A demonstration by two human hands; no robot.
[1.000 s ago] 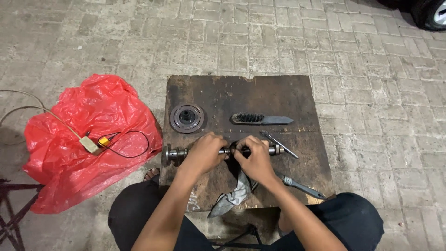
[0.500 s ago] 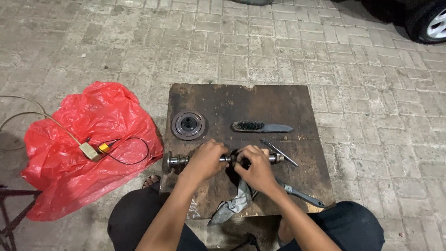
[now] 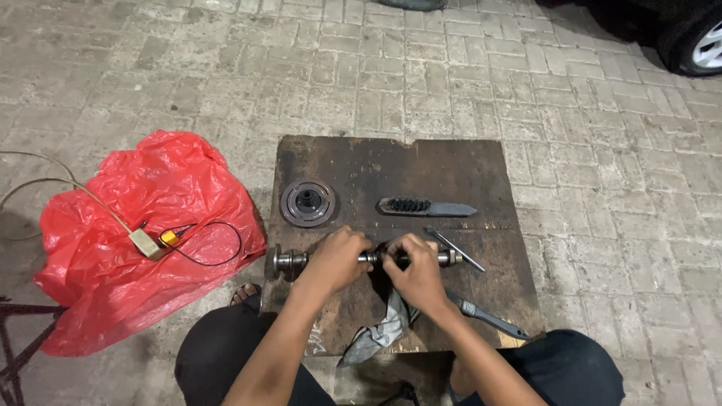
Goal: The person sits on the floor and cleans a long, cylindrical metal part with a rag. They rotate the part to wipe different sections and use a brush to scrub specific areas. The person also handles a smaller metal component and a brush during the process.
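A long metal shaft (image 3: 289, 261) with a geared end lies crosswise on a dark wooden board (image 3: 391, 165). My left hand (image 3: 340, 259) grips its middle. My right hand (image 3: 412, 268) holds the shaft just to the right, with a grey rag (image 3: 380, 333) hanging from under it toward the board's near edge. The shaft's right tip (image 3: 451, 258) sticks out past my right hand.
On the board lie a round metal disc (image 3: 307, 203), a wire brush (image 3: 426, 207), a thin rod (image 3: 456, 249) and a dark-handled tool (image 3: 489, 318). A red plastic bag (image 3: 143, 240) with a small corded device (image 3: 147, 242) lies left. A car wheel (image 3: 696, 41) stands far right.
The view has shifted, so the board sits lower in frame. Both hands stay on the shaft in nearly the same grip, with the rag still under the right hand.
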